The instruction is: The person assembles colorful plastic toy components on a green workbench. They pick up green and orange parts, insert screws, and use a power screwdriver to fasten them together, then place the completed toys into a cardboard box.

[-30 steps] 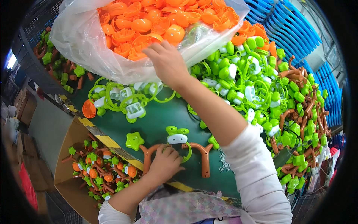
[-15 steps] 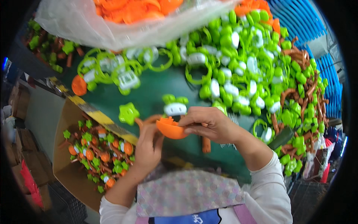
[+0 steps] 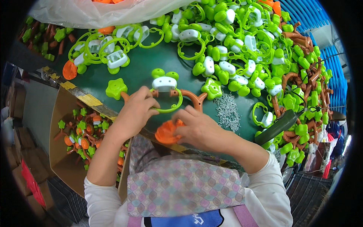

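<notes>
Before me on the green table lies a toy assembly: a green ring [image 3: 179, 103] with a white block [image 3: 164, 83] and two green knobs on top. A brown branch piece [image 3: 192, 97] crosses behind it, with a green star [image 3: 212, 89] near its right end and another green star [image 3: 116, 89] at the left. My left hand [image 3: 137, 111] is closed at the ring's left side, fingers over the ring and the branch. My right hand [image 3: 200, 130] pinches an orange half-shell [image 3: 165, 132] at the table's near edge, slightly blurred.
Small silvery screws [image 3: 228, 112] lie right of the branch. A dark green cylindrical tool [image 3: 278, 126] rests beyond them. Green-and-white ring parts [image 3: 227, 49] heap up behind, below a plastic bag [image 3: 94, 15]. At lower left stands a cardboard box [image 3: 64, 151] with several toys.
The orange half-shell has come down toward the table edge in my right hand. My left hand has left it and now grips the ring. The ring and screws have come into sight.
</notes>
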Demonstrator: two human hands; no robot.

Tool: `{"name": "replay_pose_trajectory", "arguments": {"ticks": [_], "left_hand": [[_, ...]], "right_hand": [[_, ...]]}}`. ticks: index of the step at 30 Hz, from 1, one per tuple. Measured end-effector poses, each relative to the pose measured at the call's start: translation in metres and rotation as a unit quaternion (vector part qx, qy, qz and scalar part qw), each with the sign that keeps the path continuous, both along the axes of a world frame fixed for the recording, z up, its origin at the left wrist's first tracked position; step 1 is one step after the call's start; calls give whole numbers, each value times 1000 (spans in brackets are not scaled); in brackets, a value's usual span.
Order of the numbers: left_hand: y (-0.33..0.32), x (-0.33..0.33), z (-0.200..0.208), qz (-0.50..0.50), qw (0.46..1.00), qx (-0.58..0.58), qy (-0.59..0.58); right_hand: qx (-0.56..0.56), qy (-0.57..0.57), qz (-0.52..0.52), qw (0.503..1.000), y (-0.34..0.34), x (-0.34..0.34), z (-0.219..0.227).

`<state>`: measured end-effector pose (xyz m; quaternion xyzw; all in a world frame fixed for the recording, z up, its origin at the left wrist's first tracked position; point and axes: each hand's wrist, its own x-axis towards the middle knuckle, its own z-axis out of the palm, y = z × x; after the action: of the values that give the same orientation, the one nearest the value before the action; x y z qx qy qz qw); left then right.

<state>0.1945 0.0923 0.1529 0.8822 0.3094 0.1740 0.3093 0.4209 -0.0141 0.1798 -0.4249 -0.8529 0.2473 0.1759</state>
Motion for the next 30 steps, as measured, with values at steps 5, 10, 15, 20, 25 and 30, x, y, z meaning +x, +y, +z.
{"name": "replay_pose_trajectory", "arguments": {"ticks": [5, 10, 15, 20, 25, 30], "left_hand": [[-8, 3, 11, 20, 1000, -16, -2], [-72, 5, 3, 223, 965, -34, -134], [-101, 8, -19, 281, 739, -512, -336], [-88, 22, -30, 262, 658, -558, -432], [-63, -3, -29, 264, 811, -463, -240], [-57, 4, -18, 253, 761, -539, -258]], "right_hand": [[153, -19, -27, 988, 26, -5, -23], [194, -54, -26, 979, 33, -3, -41], [224, -42, 19, 974, 34, -3, -34], [229, -59, 32, 971, 32, -5, -22], [213, -49, 26, 975, 30, 4, -19], [265, 24, 23, 964, 27, -1, -27]]}}
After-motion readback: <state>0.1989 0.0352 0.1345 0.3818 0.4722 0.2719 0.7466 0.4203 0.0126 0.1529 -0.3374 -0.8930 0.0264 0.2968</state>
